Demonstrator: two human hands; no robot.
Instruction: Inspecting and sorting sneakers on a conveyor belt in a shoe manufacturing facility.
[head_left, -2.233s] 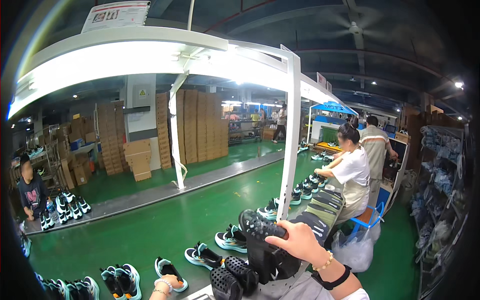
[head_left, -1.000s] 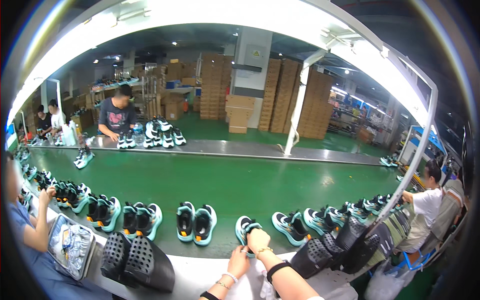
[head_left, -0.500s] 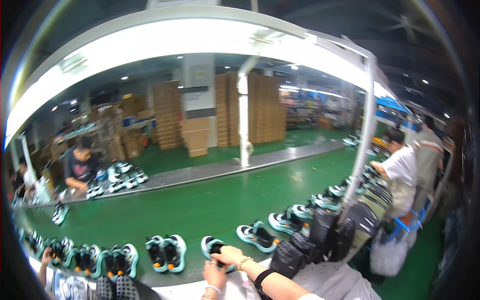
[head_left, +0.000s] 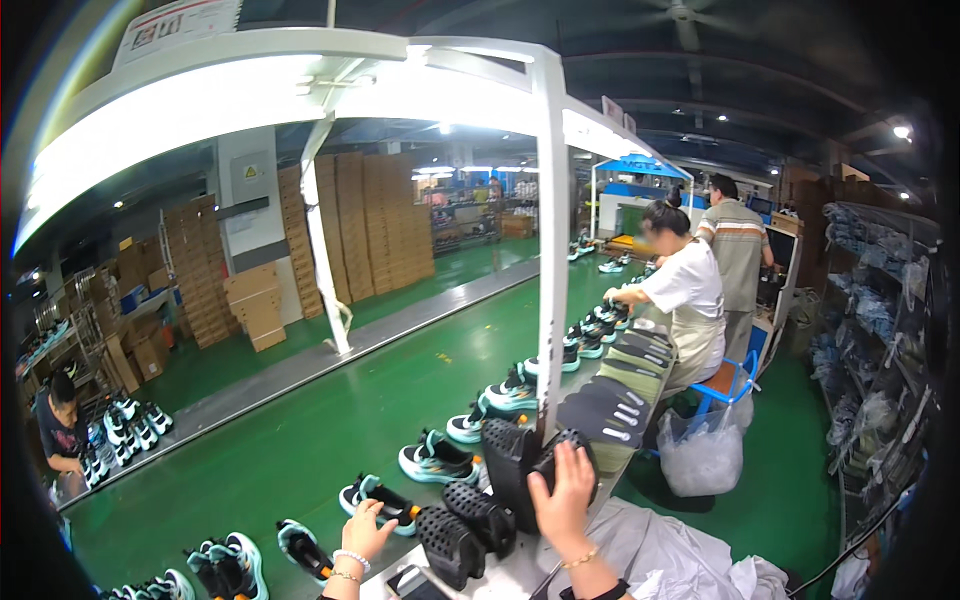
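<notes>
My right hand (head_left: 563,498) lies with fingers stretched against a stack of black, dimpled, sole-shaped pieces (head_left: 580,452), probably insoles. Another dark stack (head_left: 508,470) stands just left of it. My left hand (head_left: 366,532), fingers apart, is beside a black, white and mint sneaker (head_left: 378,490); whether it touches the shoe I cannot tell. Shorter stacks of the dimpled black pieces (head_left: 447,545) sit between my hands. A single sneaker (head_left: 303,548) is left of my left hand, and another sneaker (head_left: 438,458) is farther along the green belt.
A white post (head_left: 550,250) rises behind the black stacks. Grey-black flat pieces (head_left: 603,410) lie along the bench toward a seated person (head_left: 685,290). A plastic bag (head_left: 702,455) hangs by a blue chair (head_left: 728,385). White sheeting (head_left: 650,545) covers the near right side.
The view has turned to the right. My hands, earlier together at a sneaker, are now apart. The right one has moved over to the black stack.
</notes>
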